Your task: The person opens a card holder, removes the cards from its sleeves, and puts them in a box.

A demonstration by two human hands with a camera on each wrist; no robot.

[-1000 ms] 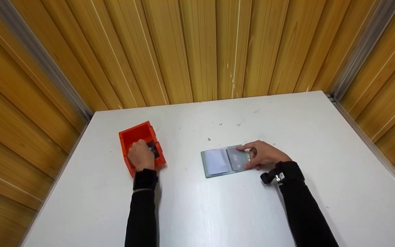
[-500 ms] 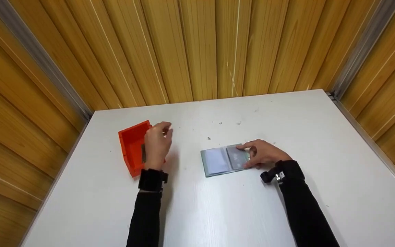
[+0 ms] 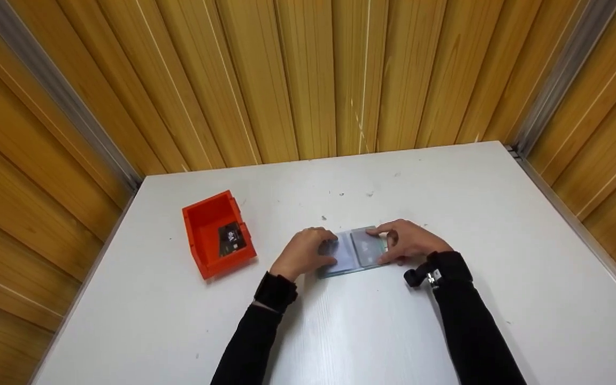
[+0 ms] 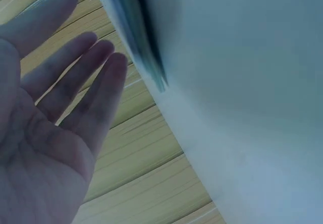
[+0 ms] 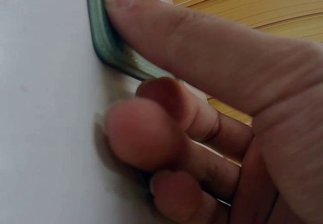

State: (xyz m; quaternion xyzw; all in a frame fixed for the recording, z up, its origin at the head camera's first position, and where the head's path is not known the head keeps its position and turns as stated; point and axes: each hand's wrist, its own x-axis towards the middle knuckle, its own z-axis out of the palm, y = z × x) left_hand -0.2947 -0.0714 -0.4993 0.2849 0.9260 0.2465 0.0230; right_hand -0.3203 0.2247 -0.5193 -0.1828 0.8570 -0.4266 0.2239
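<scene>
An open card holder with a green cover and clear sleeves lies on the white table. My left hand is over its left half, fingers spread and loosely bent, with nothing between them; in the left wrist view the fingers stand apart from the green cover edge. At the right half, my right hand holds the holder between thumb and forefinger, the thumb lying on its near corner. The other right fingers are curled beside the cover, against the table. A grey card shows in the right sleeve.
An orange-red bin stands on the left of the table, a black card with pale print lying inside. Wood-patterned panels wall in the table at the back and both sides.
My left hand has come out of the bin and moved right to the card holder's left half. The black card in the bin is uncovered now. My right hand has stayed in place.
</scene>
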